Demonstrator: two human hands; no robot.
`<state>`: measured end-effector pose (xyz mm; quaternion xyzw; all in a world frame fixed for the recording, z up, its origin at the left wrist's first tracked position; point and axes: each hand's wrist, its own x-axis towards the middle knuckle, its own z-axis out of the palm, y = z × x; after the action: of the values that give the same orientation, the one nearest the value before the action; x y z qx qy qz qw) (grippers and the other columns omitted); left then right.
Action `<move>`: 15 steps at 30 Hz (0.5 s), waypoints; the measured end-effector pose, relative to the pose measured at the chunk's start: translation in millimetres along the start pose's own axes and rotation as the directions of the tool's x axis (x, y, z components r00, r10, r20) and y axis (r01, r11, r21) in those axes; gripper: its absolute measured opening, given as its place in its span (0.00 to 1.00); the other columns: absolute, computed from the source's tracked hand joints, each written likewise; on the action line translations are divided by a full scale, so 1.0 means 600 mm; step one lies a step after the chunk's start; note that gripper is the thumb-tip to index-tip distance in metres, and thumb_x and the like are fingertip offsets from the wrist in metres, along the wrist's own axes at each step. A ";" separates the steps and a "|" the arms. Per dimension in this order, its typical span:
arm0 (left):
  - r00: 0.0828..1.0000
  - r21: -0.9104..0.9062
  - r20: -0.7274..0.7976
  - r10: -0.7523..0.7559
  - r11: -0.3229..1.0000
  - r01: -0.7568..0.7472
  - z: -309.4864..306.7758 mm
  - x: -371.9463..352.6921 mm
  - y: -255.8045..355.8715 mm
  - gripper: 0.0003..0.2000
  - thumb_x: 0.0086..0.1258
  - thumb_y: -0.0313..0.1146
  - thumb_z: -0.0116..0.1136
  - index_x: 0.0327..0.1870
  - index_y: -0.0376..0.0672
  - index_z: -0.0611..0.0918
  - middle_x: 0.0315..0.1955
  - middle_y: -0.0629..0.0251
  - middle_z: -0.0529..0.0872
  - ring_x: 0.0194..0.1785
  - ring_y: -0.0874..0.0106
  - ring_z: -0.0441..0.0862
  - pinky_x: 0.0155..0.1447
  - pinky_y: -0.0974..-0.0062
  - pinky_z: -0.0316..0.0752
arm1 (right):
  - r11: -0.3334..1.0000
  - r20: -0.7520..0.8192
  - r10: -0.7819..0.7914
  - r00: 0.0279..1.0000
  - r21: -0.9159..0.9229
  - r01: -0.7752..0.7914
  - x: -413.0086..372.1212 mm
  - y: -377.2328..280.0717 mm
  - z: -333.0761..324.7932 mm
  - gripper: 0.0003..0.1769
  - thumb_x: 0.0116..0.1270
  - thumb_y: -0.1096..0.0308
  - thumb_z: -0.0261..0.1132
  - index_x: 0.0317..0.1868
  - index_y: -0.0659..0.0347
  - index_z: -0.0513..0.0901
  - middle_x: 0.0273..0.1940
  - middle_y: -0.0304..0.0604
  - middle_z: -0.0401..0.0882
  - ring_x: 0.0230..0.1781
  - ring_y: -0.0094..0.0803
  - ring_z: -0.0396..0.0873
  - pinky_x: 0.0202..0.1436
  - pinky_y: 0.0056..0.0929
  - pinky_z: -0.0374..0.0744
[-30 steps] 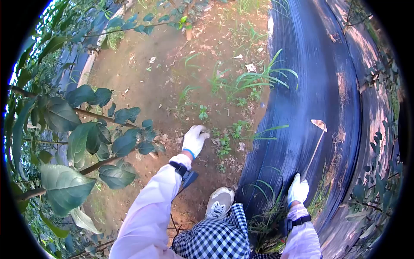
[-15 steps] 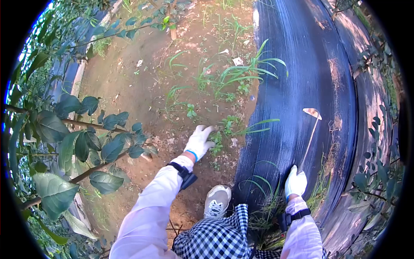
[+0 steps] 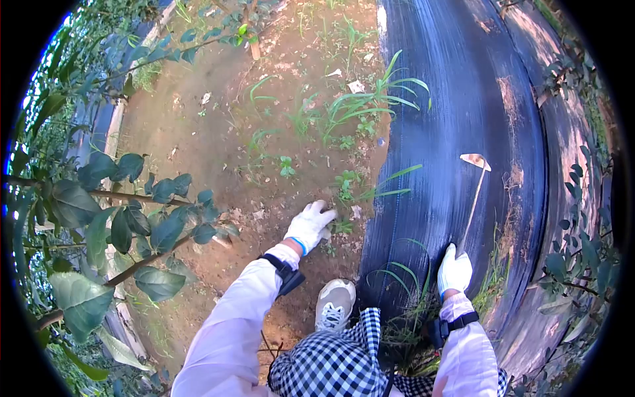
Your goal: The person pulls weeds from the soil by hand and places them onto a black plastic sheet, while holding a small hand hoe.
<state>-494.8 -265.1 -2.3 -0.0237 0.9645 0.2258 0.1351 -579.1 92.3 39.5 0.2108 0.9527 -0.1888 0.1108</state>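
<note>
My left hand (image 3: 309,226), in a white glove, is low over the bare soil with its fingers curled at a small green weed (image 3: 342,226). Part of the weed is hidden by the fingers, while some leaves show past the fingertips. My right hand (image 3: 454,270), also gloved, is closed round the handle of a small hoe (image 3: 475,161). The hoe's pale blade lies farther forward, above the black ground sheet (image 3: 430,172).
Taller grass (image 3: 350,109) and a leafy seedling (image 3: 286,167) grow in the soil ahead. A leafy branch (image 3: 142,264) reaches in from the left. My shoe (image 3: 335,304) stands on the soil near the sheet's edge. More foliage (image 3: 569,264) hangs at the right.
My left hand has moved slightly right and down, covering more of the weed, whose visible leaves are pushed aside. My right hand still holds the hoe. The view has shifted a little.
</note>
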 end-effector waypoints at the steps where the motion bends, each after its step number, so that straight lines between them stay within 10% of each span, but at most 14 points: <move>1: 1.000 0.009 0.022 0.017 1.000 -0.018 0.017 0.002 -0.011 0.22 0.52 0.32 0.68 0.52 0.50 0.79 0.49 0.56 0.76 0.56 0.54 0.76 0.58 0.60 0.75 | 1.000 0.002 -0.007 1.000 -0.003 0.007 0.000 -0.005 -0.003 0.24 0.69 0.48 0.58 0.37 0.65 0.85 0.31 0.59 0.84 0.35 0.54 0.84 0.41 0.45 0.78; 4: 0.997 -0.015 0.063 0.038 0.999 -0.037 0.026 0.018 -0.034 0.16 0.58 0.29 0.65 0.48 0.50 0.82 0.39 0.58 0.81 0.50 0.57 0.79 0.56 0.59 0.76 | 1.000 0.010 -0.001 1.000 0.022 0.001 0.000 -0.003 -0.001 0.25 0.69 0.48 0.58 0.37 0.65 0.85 0.32 0.59 0.84 0.36 0.54 0.84 0.42 0.45 0.78; 7: 0.913 -0.807 -0.279 -0.297 0.588 -0.056 0.026 0.003 -0.039 0.13 0.61 0.31 0.64 0.48 0.49 0.82 0.38 0.58 0.82 0.47 0.55 0.80 0.55 0.60 0.76 | 1.000 0.017 0.017 1.000 0.023 -0.018 0.003 -0.004 -0.003 0.25 0.68 0.48 0.58 0.37 0.65 0.85 0.31 0.58 0.84 0.36 0.54 0.84 0.42 0.45 0.78; 8: 0.910 -0.875 -0.127 -0.394 0.476 0.084 0.024 -0.014 -0.050 0.12 0.63 0.33 0.63 0.48 0.47 0.82 0.37 0.56 0.83 0.49 0.54 0.80 0.58 0.62 0.76 | 0.999 0.023 0.027 0.999 0.018 -0.028 -0.001 -0.005 -0.005 0.25 0.68 0.48 0.58 0.37 0.65 0.85 0.31 0.58 0.84 0.36 0.54 0.84 0.42 0.45 0.78; 11: 0.982 -0.301 0.102 -0.158 0.936 0.182 -0.030 -0.058 -0.018 0.14 0.62 0.33 0.63 0.49 0.45 0.82 0.39 0.54 0.83 0.53 0.55 0.79 0.60 0.63 0.75 | 0.999 0.021 0.020 1.000 0.026 -0.021 -0.003 -0.009 -0.006 0.25 0.68 0.48 0.58 0.37 0.64 0.85 0.31 0.58 0.84 0.36 0.54 0.84 0.41 0.45 0.78; 15: 0.998 0.038 0.061 0.007 0.999 -0.009 0.037 -0.073 0.030 0.19 0.58 0.37 0.65 0.52 0.51 0.79 0.54 0.59 0.77 0.57 0.54 0.76 0.55 0.61 0.77 | 1.000 0.039 0.009 0.999 0.005 -0.009 -0.004 -0.013 -0.009 0.24 0.70 0.48 0.57 0.41 0.64 0.85 0.34 0.57 0.85 0.39 0.52 0.84 0.43 0.43 0.78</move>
<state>-448.8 -239.7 -1.5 -0.0103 0.9642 0.2084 0.1639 -581.1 86.8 47.8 0.2116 0.9489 -0.1949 0.1299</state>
